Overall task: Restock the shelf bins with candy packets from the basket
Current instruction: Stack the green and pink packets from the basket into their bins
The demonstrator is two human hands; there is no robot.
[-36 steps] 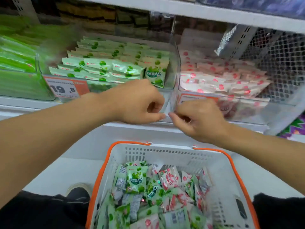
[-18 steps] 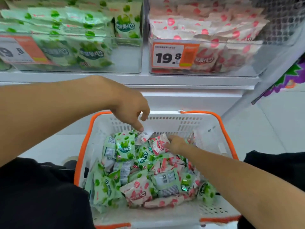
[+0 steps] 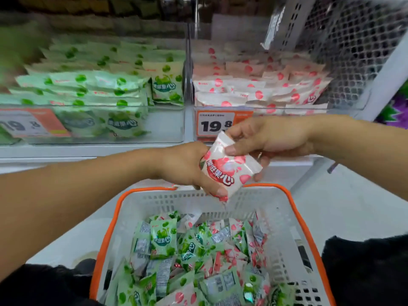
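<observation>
Above the far rim of the basket, both hands meet on one pink-and-white candy packet. The left hand holds the packet's left edge, its thumb curled along the lower corner, while the right hand pinches the packet's upper corner between thumb and forefinger, with further fingers showing behind the right edge. The packet is tilted, its printed face turned toward the camera, and it hangs clear of the basket and of the shelf.

Near the bottom of the view, the white basket with orange trim holds a loose heap of green packets and pink packets mixed together, some face down with barcodes showing.

Farther back, two clear bins sit side by side on the shelf. On the left, the green bin carries rows of green-and-white packets, with a few standing upright at its front. On the right, the pink bin is filled with pink-spotted packets laid flat in layers. An orange price tag reading 19.8 is fixed to the front of the pink bin, just behind the right hand, which hides part of it; another price label, blurred, sits on the front of the green bin at far left. A metal mesh panel stands to the right of the pink bin.
</observation>
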